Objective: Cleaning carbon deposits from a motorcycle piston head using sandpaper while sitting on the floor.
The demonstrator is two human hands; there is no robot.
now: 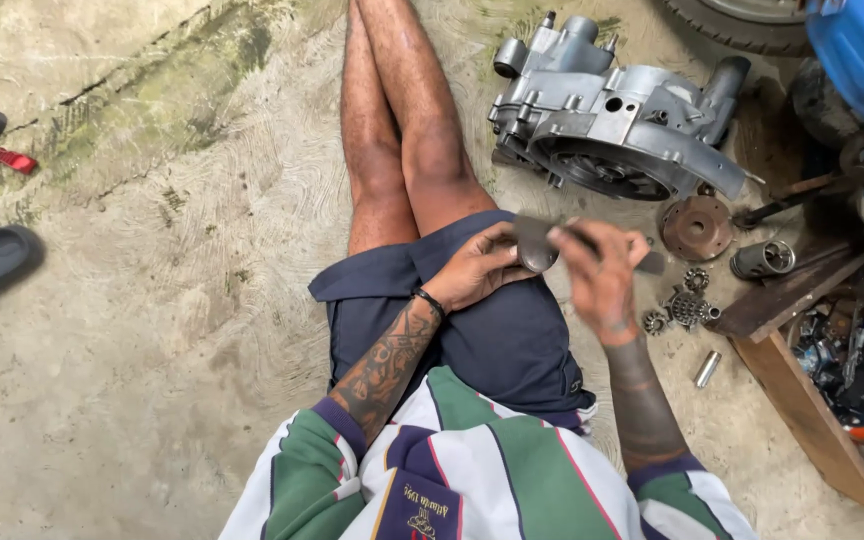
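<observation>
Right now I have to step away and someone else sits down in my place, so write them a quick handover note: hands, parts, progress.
Left hand: holds a small dark metal part over the lap.
Right hand: works a dark tool against that part; blurred, grip unclear.
Engine case lies on the floor ahead; rusty disc, cylinder, gears and a pin lie to the right, beside a wooden tray of bits.
Done: case stripped, parts laid out. Left: the held part, still in hand.
</observation>
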